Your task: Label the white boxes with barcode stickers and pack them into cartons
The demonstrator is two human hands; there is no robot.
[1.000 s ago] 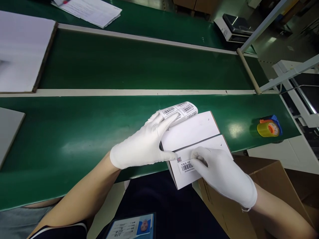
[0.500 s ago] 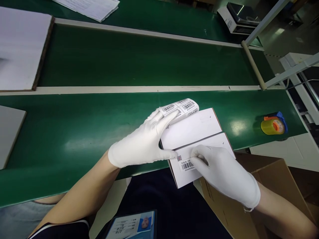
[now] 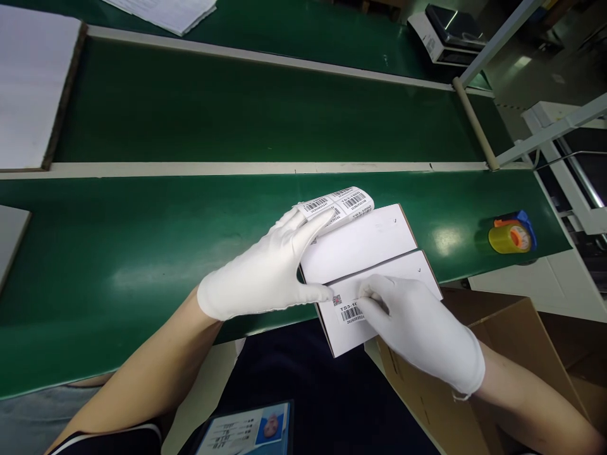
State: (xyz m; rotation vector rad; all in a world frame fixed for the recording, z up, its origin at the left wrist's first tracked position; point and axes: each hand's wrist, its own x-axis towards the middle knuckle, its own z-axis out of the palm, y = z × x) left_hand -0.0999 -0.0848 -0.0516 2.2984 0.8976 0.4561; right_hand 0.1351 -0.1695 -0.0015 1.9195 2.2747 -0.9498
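Two white boxes (image 3: 359,242) lie side by side at the green bench's front edge. On the nearer white box (image 3: 399,275) is a barcode label (image 3: 351,311), with a small square code above it. My right hand (image 3: 415,325), in a white glove, is closed in a pinch at that label's right end and covers part of its print. My left hand (image 3: 265,272), also gloved, holds a curled strip of barcode labels (image 3: 342,202) under its fingers, over the farther box. Its thumb is stretched out onto the nearer box's left edge, beside the square code.
Yellow tape (image 3: 506,240) in a blue and orange dispenser sits at the bench's right end. Below right stands an open cardboard carton (image 3: 427,385). White boards (image 3: 33,88) lie at left, papers (image 3: 171,9) and a scale (image 3: 448,35) at the back.
The whole view has shifted slightly, so things appear a little farther left. Both hands keep nearly the same places on the boxes, the right still pinching at the label.
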